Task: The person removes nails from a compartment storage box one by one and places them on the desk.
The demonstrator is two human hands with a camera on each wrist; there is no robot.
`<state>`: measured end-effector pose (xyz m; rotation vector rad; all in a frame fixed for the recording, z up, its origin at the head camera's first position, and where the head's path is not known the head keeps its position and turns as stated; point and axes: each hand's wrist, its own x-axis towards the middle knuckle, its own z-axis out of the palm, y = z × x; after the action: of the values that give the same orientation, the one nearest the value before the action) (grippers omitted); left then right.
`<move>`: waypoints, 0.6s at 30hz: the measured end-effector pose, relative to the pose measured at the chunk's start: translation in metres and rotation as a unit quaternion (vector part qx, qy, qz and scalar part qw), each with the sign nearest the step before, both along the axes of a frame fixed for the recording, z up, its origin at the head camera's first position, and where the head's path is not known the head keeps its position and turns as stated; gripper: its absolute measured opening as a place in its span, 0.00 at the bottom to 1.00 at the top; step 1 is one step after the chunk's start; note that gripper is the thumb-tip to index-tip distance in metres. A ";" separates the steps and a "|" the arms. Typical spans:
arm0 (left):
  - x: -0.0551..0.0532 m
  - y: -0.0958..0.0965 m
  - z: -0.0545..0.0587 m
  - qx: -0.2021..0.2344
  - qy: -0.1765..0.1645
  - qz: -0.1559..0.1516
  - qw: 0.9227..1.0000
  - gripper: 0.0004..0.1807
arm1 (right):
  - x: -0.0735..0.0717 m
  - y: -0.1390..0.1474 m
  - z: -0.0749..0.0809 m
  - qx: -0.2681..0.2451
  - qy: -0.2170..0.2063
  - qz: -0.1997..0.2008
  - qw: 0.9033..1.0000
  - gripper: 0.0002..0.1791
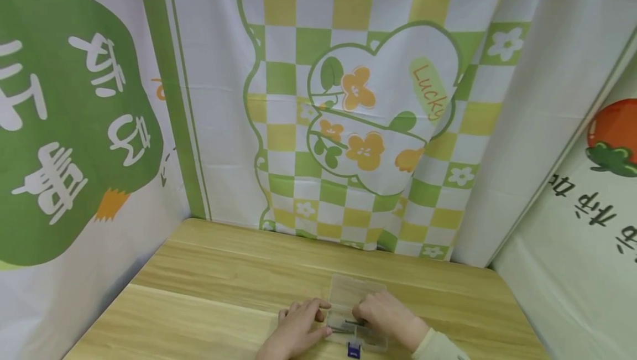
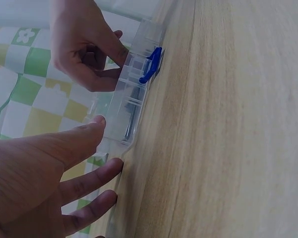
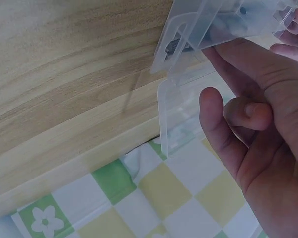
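A clear plastic compartment box (image 1: 365, 343) stands on the table with its transparent lid (image 1: 350, 289) swung back and a blue latch (image 2: 151, 65) at its front. Dark slender metal pieces (image 2: 130, 119) lie in one compartment; their exact kind is not clear. My left hand (image 1: 297, 329) is at the box's left end, thumb at its edge, the other fingers extended and spread. From the right, my right hand (image 1: 390, 316) reaches into the box with thumb and forefinger, the other fingers curled. The box wall hides those fingertips in the right wrist view (image 3: 268, 109), so whether they pinch something cannot be seen.
The wooden table (image 1: 209, 316) spreads around the box. A checked green and yellow curtain (image 1: 358, 194) hangs along the back edge, and printed white cloth (image 1: 164, 249) walls in the left side. Another printed cloth (image 1: 562, 260) closes off the right.
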<state>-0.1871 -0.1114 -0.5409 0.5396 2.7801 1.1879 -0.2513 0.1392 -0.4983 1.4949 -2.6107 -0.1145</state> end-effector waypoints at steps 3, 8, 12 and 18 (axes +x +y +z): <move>0.000 0.000 0.001 0.001 0.000 0.000 1.000 0.25 | 0.000 0.001 0.000 0.005 0.002 -0.001 1.000 0.14; 0.000 0.000 0.001 -0.002 0.004 0.003 1.000 0.25 | -0.003 0.001 0.001 0.015 -0.009 -0.005 1.000 0.14; 0.001 0.000 0.001 0.001 0.001 0.001 1.000 0.25 | -0.004 0.003 0.003 0.015 -0.025 -0.001 1.000 0.13; 0.001 0.000 0.002 0.004 0.001 0.001 1.000 0.25 | -0.006 0.007 0.003 0.005 -0.075 -0.014 0.997 0.10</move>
<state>-0.1860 -0.1111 -0.5386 0.5393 2.7789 1.1992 -0.2575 0.1462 -0.4956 1.5269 -2.7527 -0.0192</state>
